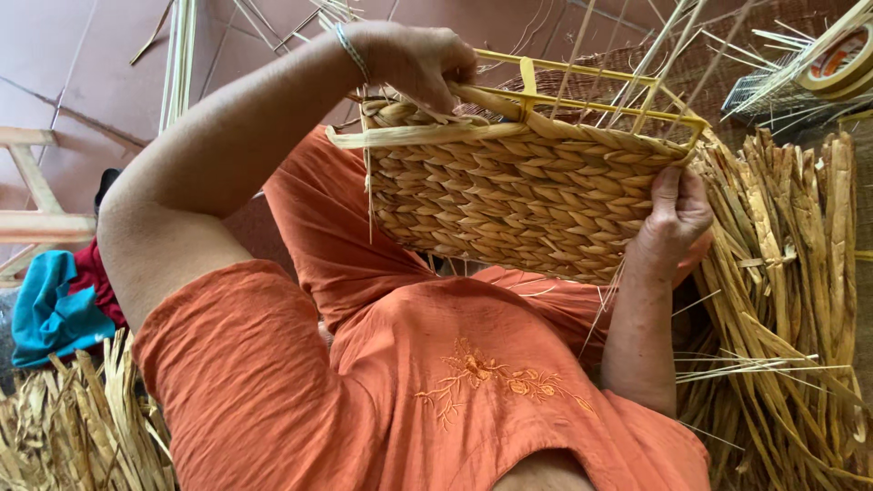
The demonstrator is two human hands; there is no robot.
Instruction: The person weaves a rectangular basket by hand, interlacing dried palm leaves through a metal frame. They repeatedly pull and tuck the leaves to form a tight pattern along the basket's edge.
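A half-woven basket of braided straw on a yellow wire frame rests tilted on my lap, over my orange clothes. My left hand reaches across to the basket's top left rim and pinches a flat straw strand that runs along the rim. My right hand grips the basket's right side, fingers pressed on the weave. Thin loose stalks stick up from the frame.
A thick bundle of dried straw lies on the right, and more straw sits at the lower left. A tape roll is at the top right. A wooden stool and teal cloth are on the left, on a tiled floor.
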